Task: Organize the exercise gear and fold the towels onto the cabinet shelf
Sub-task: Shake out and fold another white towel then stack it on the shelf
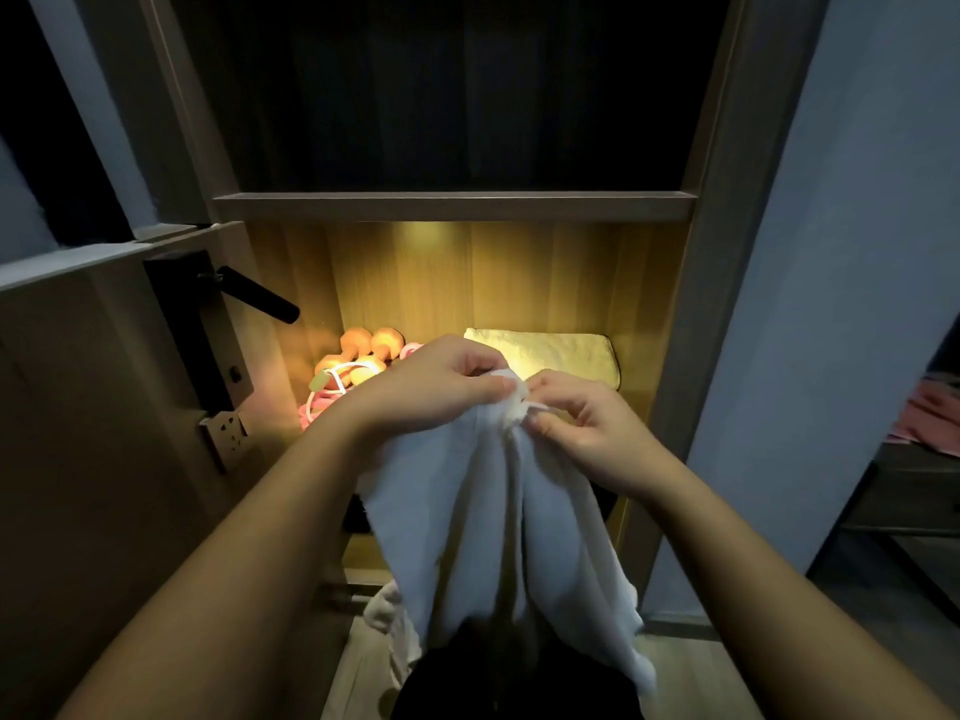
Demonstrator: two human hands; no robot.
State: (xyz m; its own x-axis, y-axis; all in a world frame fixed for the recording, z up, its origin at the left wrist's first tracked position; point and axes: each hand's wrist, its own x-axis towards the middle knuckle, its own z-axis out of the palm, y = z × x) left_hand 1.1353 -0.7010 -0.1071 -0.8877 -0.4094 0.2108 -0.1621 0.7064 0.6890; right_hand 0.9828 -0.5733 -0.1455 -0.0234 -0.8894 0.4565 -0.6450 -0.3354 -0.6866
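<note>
**Hands, two.** The left hand (432, 386) and the right hand (587, 433) are meeting at centre with fingertips nearly touching. Each is curling its fingers and thumb to pinch the gathered top edge of the same cloth.

**White towel (467, 511), one.** It is hanging straight down from the pinch of both hands. It is draping in long folds between and below the forearms, and its lower end is trailing low towards the floor.

**Folded towel (561, 350), one, pale.** It is lying flat in the lit cabinet shelf (519, 283), just beyond the right hand's knuckles, and is touching neither hand.

**Orange dumbbells (371, 350).** Four rounded ends are showing beyond the left hand, at the shelf's left side. The number of whole dumbbells cannot be told.

**Pink and white cord (324, 392), one tangle.** It is lying just in front of the dumbbells, left of the left wrist.

**Light cloth (382, 610), one heap.** It is lying low beneath the left forearm, just beside the hanging towel.

**Black door handle (260, 293), one lever.** It is jutting out above and left of the left hand.

**Wall socket (226, 433), one plate.** It is sitting left of the left forearm.

**Pink cloth (930, 418), one.** It is lying well apart, far right of the right hand.
</note>
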